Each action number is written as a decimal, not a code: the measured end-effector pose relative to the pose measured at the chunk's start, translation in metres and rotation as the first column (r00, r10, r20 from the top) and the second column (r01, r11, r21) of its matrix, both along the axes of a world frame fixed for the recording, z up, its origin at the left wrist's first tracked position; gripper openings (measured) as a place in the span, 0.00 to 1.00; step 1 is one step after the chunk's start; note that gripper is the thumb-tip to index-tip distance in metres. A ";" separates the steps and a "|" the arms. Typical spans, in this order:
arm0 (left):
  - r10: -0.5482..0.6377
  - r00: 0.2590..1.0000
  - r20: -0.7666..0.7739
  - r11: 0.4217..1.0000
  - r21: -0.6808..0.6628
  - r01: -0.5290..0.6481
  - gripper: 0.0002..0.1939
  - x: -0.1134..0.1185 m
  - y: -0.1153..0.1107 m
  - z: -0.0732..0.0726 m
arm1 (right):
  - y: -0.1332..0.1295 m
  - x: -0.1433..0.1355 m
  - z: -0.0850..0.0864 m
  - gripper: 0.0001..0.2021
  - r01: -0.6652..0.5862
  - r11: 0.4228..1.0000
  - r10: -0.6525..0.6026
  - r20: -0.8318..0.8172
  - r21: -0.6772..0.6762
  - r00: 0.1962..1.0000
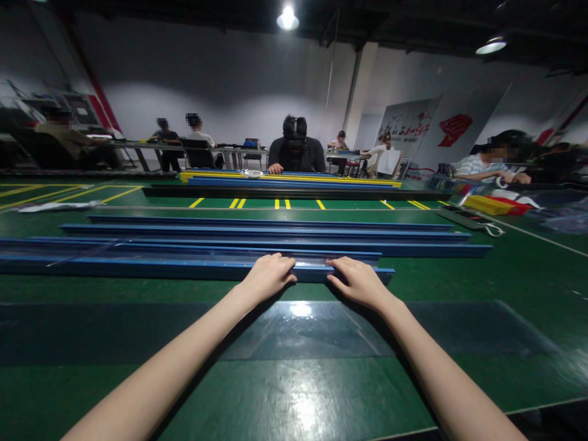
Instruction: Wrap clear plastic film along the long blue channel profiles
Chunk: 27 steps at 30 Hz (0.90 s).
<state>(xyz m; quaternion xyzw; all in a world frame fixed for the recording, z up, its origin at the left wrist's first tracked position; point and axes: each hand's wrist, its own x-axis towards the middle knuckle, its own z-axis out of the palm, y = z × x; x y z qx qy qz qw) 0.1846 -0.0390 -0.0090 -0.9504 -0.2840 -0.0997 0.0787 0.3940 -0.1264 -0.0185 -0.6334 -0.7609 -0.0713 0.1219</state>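
A long blue channel strip [151, 268] lies across the green table [294, 392], its right end just past my hands. My left hand [272, 274] grips its near edge, thumb in front and fingers curled over the top. To the right, my right hand [353, 277] holds the same strip in a like way, its fingertips inside the channel. Between the hands a clear, shiny film shows in the channel. Nearer to me a wide transparent sheet [312, 331] lies flat under my forearms.
Behind the strip lie more blue strips [294, 233], then a black strip [294, 193] and yellow ones [362, 180]. A person [296, 150] sits opposite. At the right are a yellow tray [487, 206], plastic wrapping and another person [498, 159].
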 end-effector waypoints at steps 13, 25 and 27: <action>0.003 1.000 0.015 0.998 -0.062 -0.002 0.08 -0.002 0.003 -0.001 | 0.000 0.001 -0.001 0.18 -0.008 1.000 0.008 -0.015 -0.007 1.000; 0.003 0.981 0.193 0.963 -0.267 0.049 0.11 -0.004 0.014 -0.002 | 0.002 0.003 -0.002 0.17 -0.020 1.000 0.020 -0.009 -0.010 1.000; 0.016 0.977 0.213 0.962 -0.269 0.042 0.11 -0.004 0.014 -0.002 | 0.002 0.003 -0.002 0.17 -0.017 1.000 0.017 -0.009 -0.010 1.000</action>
